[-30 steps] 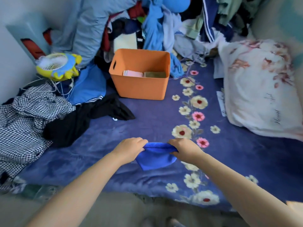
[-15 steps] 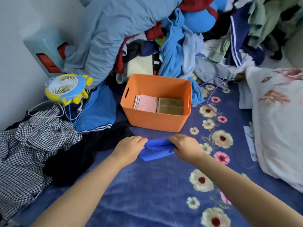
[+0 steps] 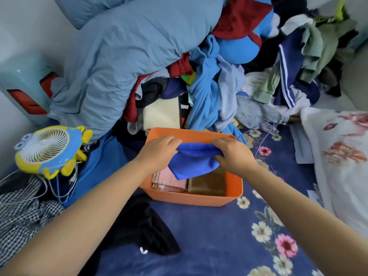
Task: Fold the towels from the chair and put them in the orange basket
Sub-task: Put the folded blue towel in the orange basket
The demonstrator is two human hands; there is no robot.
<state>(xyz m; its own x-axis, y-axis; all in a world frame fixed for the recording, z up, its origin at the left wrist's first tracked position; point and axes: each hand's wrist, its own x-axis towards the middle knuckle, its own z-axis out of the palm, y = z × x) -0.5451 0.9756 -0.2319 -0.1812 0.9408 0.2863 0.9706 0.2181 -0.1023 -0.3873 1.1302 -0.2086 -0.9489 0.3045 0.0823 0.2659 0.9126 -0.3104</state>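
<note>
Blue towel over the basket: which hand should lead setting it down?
Probably the left. Both the left hand and right hand grip the blue towel; its hanging corner is lowest near the pink towel, left of the brown towel in the orange basket.

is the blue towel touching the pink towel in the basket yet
Cannot tell. In the head view the blue towel hangs from both hands over the pink towel, its lower tip overlapping it, hiding any gap.
</note>
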